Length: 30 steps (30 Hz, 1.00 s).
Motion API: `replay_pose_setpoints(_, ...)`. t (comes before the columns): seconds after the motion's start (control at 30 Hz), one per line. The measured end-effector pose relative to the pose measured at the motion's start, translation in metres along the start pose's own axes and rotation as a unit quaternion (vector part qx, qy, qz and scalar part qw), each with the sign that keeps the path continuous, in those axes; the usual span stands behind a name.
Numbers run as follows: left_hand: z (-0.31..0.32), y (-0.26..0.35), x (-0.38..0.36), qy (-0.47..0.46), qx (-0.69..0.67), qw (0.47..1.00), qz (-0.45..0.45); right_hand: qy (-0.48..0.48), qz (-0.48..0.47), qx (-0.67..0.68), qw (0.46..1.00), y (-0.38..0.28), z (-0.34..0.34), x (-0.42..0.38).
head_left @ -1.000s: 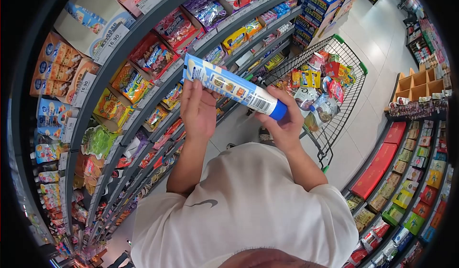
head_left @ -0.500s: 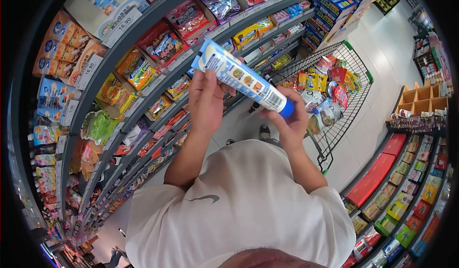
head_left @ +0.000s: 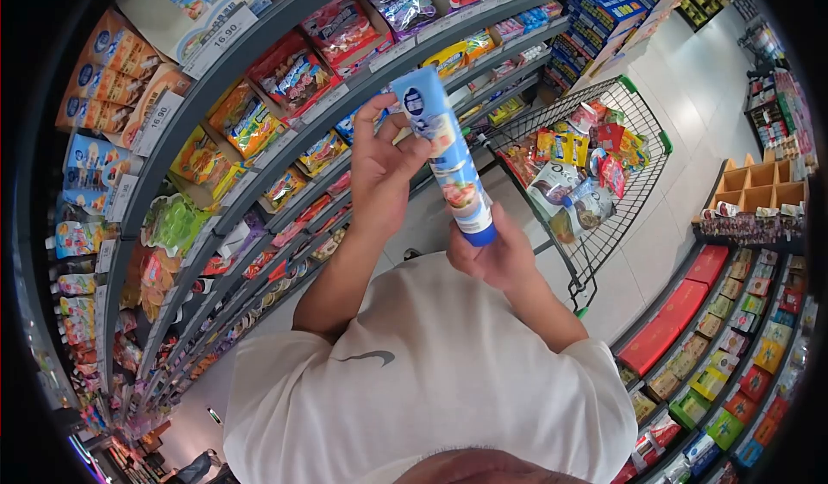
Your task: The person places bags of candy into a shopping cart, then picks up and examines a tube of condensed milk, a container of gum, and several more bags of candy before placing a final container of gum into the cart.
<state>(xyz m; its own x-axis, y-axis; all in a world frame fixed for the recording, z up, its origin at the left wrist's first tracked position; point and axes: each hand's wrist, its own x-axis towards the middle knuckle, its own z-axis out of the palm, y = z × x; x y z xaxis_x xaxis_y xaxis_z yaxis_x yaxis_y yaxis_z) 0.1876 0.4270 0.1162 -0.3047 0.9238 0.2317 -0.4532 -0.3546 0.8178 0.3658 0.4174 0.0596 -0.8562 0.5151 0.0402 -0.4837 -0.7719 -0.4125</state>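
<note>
A blue-and-white squeeze tube (head_left: 448, 160) with food pictures and a dark blue cap is held up in front of my chest, cap downward and tilted. My right hand (head_left: 496, 251) grips its cap end, thumb and fingers around the cap. Up near the flat end, my left hand (head_left: 384, 160) has its bent fingers and thumb at the tube's left edge; its fingertips are partly hidden there. The tube's writing is too small to read.
Snack shelves (head_left: 285, 147) with price tags curve along my left. To the right stands a wire shopping cart (head_left: 595, 260) holding several packets. Low shelves of boxed goods (head_left: 716, 372) line the lower right, below a wooden rack (head_left: 755, 182). Stacked blue boxes (head_left: 599, 14) stand ahead.
The tube has turned to show another printed face and swung more upright. My right hand has moved down and left with the cap; my left fingers have loosened and shifted to the tube's edge.
</note>
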Motion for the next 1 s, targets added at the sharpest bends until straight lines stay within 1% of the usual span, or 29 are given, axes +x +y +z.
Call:
replay_pose_setpoints(0.03,0.003,0.001,-0.001,0.0,-0.01,1.0,-0.007,0.005,0.027,0.08,0.996,0.001,0.002,-0.003)
replay_pose_setpoints(0.07,0.005,0.001,-0.001,0.0,-0.019,1.0,-0.015,-0.012,0.043,0.126,0.991,0.001,0.0,-0.003)
replay_pose_setpoints(0.13,0.006,-0.003,-0.001,0.0,0.006,1.0,-0.012,-0.046,0.075,0.218,0.972,0.002,-0.01,-0.004)
replay_pose_setpoints(0.23,0.005,-0.01,-0.002,-0.003,0.03,0.999,-0.019,-0.083,0.077,0.244,0.963,0.005,-0.02,-0.005)
replay_pose_setpoints(0.27,0.003,-0.012,-0.001,-0.004,0.036,0.999,-0.021,-0.074,0.079,0.234,0.966,0.004,-0.02,-0.005)
replay_pose_setpoints(0.33,0.002,-0.013,-0.003,0.023,0.051,0.998,-0.026,-0.054,0.075,0.215,0.972,0.004,-0.02,-0.009)
replay_pose_setpoints(0.4,0.008,-0.021,-0.004,0.035,0.054,0.997,-0.036,0.003,0.071,0.182,0.981,0.005,-0.021,-0.012)
replay_pose_setpoints(0.43,0.009,-0.023,-0.005,0.04,0.058,0.997,-0.039,0.012,0.065,0.133,0.989,0.006,-0.023,-0.013)
replay_pose_setpoints(0.47,0.009,-0.026,-0.005,0.045,0.062,0.996,-0.043,0.005,0.062,0.149,0.987,0.006,-0.025,-0.014)
replay_pose_setpoints(0.53,-0.003,-0.043,-0.013,0.012,0.135,0.988,-0.079,-0.005,0.0,0.025,1.0,0.003,-0.03,-0.016)
replay_pose_setpoints(0.57,-0.01,-0.055,-0.018,-0.001,0.176,0.98,-0.089,0.025,-0.014,-0.022,0.999,0.0,-0.033,-0.018)
replay_pose_setpoints(0.63,-0.022,-0.082,-0.029,-0.047,0.217,0.962,-0.158,0.079,-0.033,-0.113,0.99,-0.005,-0.042,-0.018)
replay_pose_setpoints(0.67,-0.029,-0.092,-0.033,-0.067,0.239,0.95,-0.189,0.112,-0.047,-0.099,0.988,-0.008,-0.049,-0.019)
replay_pose_setpoints(0.73,-0.03,-0.105,-0.043,-0.138,0.204,0.942,-0.229,0.174,-0.068,-0.07,0.98,-0.016,-0.07,-0.029)
replay_pose_setpoints(0.77,-0.041,-0.119,-0.051,-0.159,0.167,0.942,-0.243,0.247,-0.07,-0.094,0.962,-0.02,-0.087,-0.035)
replay_pose_setpoints(0.8,-0.053,-0.134,-0.06,-0.156,0.177,0.936,-0.263,0.315,-0.068,-0.118,0.939,-0.027,-0.105,-0.044)
replay_pose_setpoints(0.87,-0.07,-0.15,-0.074,-0.154,0.207,0.92,-0.296,0.4,-0.078,-0.119,0.906,-0.054,-0.135,-0.064)
replay_pose_setpoints(0.9,-0.075,-0.153,-0.08,-0.158,0.225,0.909,-0.313,0.426,-0.098,-0.1,0.894,-0.059,-0.175,-0.077)
replay_pose_setpoints(0.93,-0.08,-0.156,-0.083,-0.158,0.241,0.903,-0.32,0.457,-0.103,-0.096,0.878,-0.069,-0.197,-0.091)
replay_pose_setpoints(1.0,-0.084,-0.159,-0.087,-0.164,0.265,0.886,-0.342,0.537,-0.095,-0.132,0.828,-0.087,-0.234,-0.115)
